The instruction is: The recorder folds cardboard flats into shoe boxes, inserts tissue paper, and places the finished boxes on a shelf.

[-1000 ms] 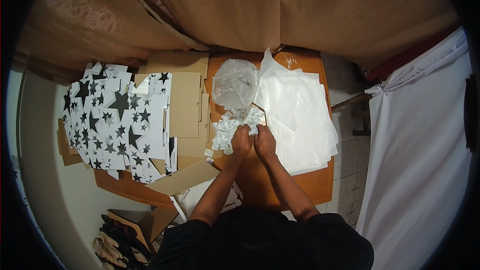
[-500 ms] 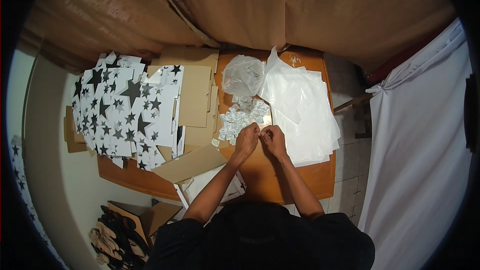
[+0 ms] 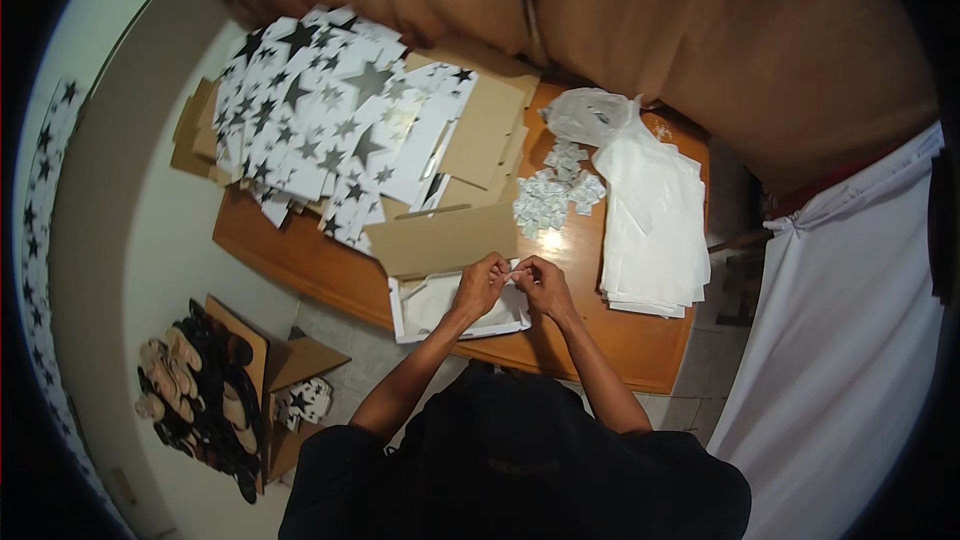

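Wooden table (image 3: 640, 350) filling the middle, curtain behind at 12 o'clock. Star-printed flat boxes (image 3: 330, 120) fanned in a heap at 10 o'clock, plain cardboard sheets (image 3: 490, 130) overlapping them toward the centre. Stack of white bags (image 3: 655, 220) at 2 o'clock, crumpled clear plastic bag (image 3: 585, 115) just above it. Open white box (image 3: 450, 305) at the near edge, brown lid flap (image 3: 450, 240) tilted up behind it. Pile of small white packets (image 3: 550, 195) between the cardboard and the bags, well apart from the hands.

Left hand (image 3: 480, 283) and right hand (image 3: 542, 285) meeting over the box's right end, fingertips of both pinched on one small white packet (image 3: 514, 272); too small to tell more of it.

For doing this well, likely: keep the pinch close to the packet's edge, both thumbs opposed, pulling gently and evenly so nothing tears crooked or spills. Hold it over the open box, so anything dropped lands inside and not on the table. Wrists low and steady, elbows tucked, forearms clear of the lid flap to avoid knocking it shut.
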Motion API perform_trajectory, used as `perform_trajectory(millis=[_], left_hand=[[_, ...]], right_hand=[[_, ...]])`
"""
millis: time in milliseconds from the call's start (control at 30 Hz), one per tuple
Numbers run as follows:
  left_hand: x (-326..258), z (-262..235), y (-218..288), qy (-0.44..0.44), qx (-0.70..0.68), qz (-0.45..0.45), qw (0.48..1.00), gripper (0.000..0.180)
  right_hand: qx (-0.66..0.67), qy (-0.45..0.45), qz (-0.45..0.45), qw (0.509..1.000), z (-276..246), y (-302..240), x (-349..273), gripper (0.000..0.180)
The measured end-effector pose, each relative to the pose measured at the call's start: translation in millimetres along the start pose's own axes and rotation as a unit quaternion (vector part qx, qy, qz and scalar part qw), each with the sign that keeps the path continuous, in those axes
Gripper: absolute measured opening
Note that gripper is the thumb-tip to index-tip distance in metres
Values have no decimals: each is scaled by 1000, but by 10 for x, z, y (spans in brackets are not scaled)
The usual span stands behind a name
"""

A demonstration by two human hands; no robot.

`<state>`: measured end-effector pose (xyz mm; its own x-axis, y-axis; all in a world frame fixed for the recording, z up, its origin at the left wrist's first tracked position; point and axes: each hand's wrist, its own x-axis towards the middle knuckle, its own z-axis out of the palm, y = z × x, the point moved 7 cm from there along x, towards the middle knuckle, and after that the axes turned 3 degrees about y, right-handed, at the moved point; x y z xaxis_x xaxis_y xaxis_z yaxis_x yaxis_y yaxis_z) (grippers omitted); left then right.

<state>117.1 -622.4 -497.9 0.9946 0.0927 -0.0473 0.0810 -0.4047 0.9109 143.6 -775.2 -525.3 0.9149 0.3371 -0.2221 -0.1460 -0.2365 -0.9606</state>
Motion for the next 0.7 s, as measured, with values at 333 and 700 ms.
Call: perform_trajectory(millis=[333,700], left_hand=[[-792,-764,-644,64,-15,-87,994,13],[-791,-1021,-643,75,25,-31,996,21]], right_hand=[[-43,-117,-22,992,1094,29,-169,17],[-156,-34,-59,985,1051,-137,-201,22]])
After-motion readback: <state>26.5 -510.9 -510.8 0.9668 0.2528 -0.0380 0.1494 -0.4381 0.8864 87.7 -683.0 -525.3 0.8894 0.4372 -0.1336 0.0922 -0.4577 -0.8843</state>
